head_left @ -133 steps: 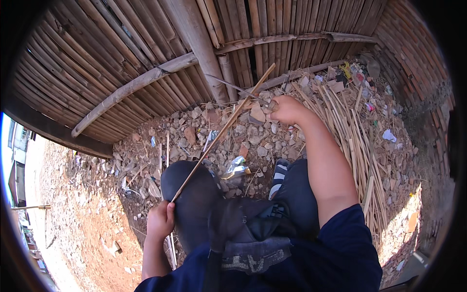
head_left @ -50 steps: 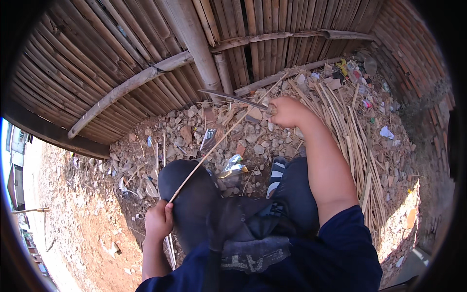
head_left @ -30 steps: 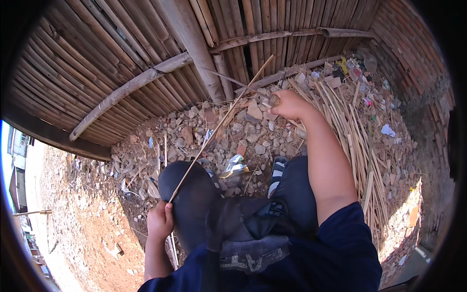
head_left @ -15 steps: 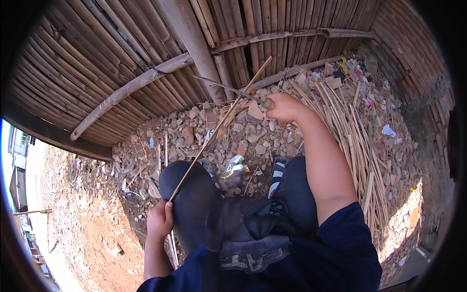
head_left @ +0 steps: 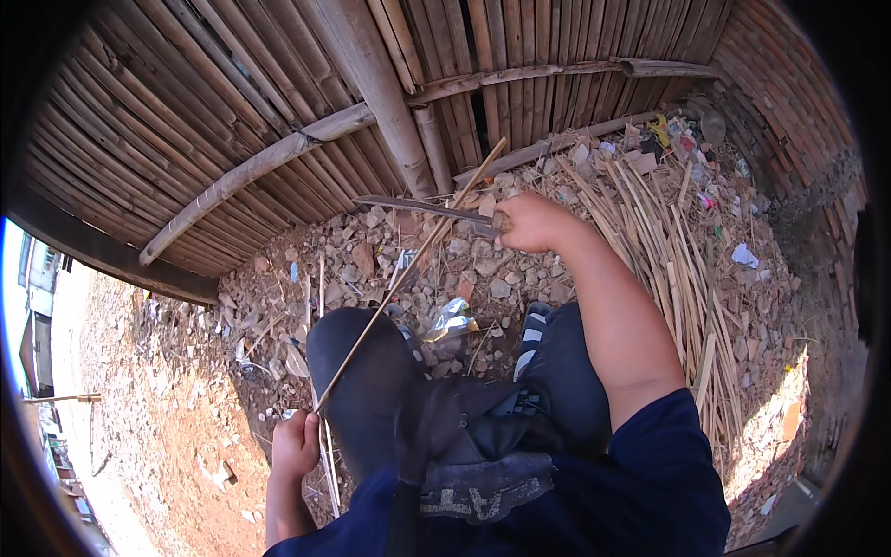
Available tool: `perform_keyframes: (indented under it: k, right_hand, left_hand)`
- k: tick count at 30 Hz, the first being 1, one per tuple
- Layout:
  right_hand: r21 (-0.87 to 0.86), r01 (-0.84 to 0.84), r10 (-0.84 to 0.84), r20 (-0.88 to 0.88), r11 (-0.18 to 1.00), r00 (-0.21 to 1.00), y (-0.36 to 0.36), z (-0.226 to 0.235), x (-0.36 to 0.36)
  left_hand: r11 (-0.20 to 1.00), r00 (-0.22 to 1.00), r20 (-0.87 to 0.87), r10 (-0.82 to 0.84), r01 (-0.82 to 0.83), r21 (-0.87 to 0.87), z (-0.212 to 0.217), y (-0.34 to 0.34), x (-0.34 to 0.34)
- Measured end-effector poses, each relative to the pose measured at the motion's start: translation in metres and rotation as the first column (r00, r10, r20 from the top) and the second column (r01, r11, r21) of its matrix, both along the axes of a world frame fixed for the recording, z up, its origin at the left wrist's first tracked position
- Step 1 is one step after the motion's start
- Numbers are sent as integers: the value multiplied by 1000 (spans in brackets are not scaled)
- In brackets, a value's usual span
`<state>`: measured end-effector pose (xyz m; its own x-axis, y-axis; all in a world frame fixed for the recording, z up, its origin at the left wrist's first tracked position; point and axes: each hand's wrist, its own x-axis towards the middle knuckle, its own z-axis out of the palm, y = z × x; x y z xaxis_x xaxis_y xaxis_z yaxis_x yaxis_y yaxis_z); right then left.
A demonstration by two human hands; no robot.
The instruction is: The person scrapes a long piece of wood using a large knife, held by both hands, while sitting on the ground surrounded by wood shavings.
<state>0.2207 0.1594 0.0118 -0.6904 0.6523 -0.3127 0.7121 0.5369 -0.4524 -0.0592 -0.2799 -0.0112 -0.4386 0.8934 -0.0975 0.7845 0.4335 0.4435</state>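
Note:
My left hand [head_left: 295, 444] is closed around the lower end of a long, thin bamboo strip [head_left: 373, 325], beside my left knee. From there the strip slants up and to the right, over the knee, to a free far end near the bamboo wall. My right hand [head_left: 534, 224] grips the handle of a long-bladed knife [head_left: 408, 203], whose blade points left. The blade crosses the upper part of the strip and appears to touch it. Most of the knife's handle is hidden inside my fist.
A heap of split bamboo strips [head_left: 682, 269] lies to my right. Bamboo slats with poles form a wall [head_left: 251, 93] ahead, and a brick wall [head_left: 789, 93] stands at the right. Rubble and litter cover the ground, including a shiny wrapper [head_left: 450, 320] between my feet.
My right hand and the knife have come lower, nearer to me, and the blade lies flatter. My left hand has drawn slightly down and left, pulling the strip's far end lower.

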Motion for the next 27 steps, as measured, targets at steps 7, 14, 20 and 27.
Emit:
perform_keyframes:
  k: [7, 14, 20, 27]
  right_hand:
    - [14, -70, 70, -78, 997, 994, 2, -26, -12]
    - [55, -110, 115, -95, 992, 989, -9, -21, -17]
    - [-226, 83, -97, -54, 971, 994, 11, -20, -7]
    - [73, -115, 124, -125, 991, 984, -2, -33, -17]
  left_hand:
    - [1000, 999, -40, 5, -5, -4, -3, -6, 1]
    - [1000, 999, -54, 7, -6, 15, -11, -9, 1]
    - [1000, 992, -126, 8, -4, 30, -9, -8, -2]
    - [1000, 993, -115, 2, -4, -14, -13, -11, -2]
